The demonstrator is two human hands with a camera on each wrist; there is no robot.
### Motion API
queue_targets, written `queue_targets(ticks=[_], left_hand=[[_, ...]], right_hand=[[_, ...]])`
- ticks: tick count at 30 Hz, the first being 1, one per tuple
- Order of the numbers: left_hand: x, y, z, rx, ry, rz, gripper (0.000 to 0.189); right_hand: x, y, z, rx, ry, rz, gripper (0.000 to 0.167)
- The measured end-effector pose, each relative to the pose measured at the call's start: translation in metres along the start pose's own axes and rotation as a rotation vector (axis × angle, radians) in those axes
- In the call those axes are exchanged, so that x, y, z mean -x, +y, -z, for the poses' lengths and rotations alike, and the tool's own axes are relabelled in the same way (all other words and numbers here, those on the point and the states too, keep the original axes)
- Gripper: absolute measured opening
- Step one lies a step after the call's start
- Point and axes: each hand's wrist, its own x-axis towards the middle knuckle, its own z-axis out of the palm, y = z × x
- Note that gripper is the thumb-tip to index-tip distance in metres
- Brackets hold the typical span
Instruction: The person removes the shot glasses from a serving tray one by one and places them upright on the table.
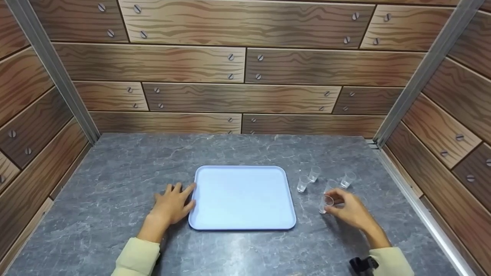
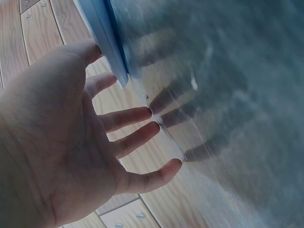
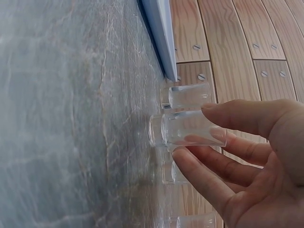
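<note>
A small clear shot glass (image 1: 322,206) stands right of the tray, between the thumb and fingers of my right hand (image 1: 351,212). In the right wrist view the thumb lies along one side of this glass (image 3: 183,128) and the fingers curl at the other, its thick base close to the tabletop. My left hand (image 1: 170,205) is spread on the left, with thumb and index fingertip at the left rim of a light blue tray (image 1: 243,197). The left wrist view shows its other fingers reaching down to the table surface.
More shot glasses stand beyond the right hand: one glass (image 1: 302,184) near the tray, another glass (image 1: 314,174) behind it, a third glass (image 1: 348,179) farther right, and one partly hidden by the fingers. Wood-patterned walls (image 1: 191,65) enclose the grey marbled table (image 1: 153,157).
</note>
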Motion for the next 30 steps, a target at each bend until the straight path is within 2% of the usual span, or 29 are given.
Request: queue_targets(ticks=[10, 21, 30], left_hand=[[0.004, -0.001, -0.003, -0.001, 0.007, 0.004, 0.055], [0.004, -0.003, -0.002, -0.005, 0.027, 0.000, 0.055], [0.005, -0.004, -0.003, 0.000, 0.006, 0.005, 0.055]], right_hand=[[0.005, -0.003, 0.004, -0.019, -0.037, 0.011, 0.043], [0.007, -0.016, 0.020, -0.015, 0.038, 0.068, 0.047], [0.009, -0.018, 0.023, 0.008, 0.063, 0.078, 0.048]])
